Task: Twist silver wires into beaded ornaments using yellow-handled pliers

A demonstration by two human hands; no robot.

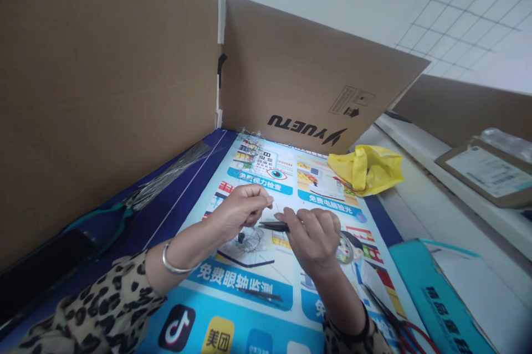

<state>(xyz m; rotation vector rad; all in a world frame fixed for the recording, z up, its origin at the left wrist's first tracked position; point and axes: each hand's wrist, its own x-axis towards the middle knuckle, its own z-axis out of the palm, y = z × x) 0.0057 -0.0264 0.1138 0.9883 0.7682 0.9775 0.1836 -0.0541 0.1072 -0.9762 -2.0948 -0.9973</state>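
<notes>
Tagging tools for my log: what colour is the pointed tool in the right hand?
Black; the pointed tool in the right hand shows best in the head view.

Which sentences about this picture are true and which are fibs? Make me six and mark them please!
1. The right hand is holding a dark tool. True.
2. The silver bracelet is on the right wrist. False: the left hand has the silver bracelet at its wrist.
3. A bundle of thin wires lies on the left side. True.
4. The sleeves are plain white. False: the sleeves have dark spots.
5. The bag on the far right of the poster is yellow. True.
6. The scissors are in the left hand. False: the scissors lie at the lower right, beside the right forearm.
</notes>
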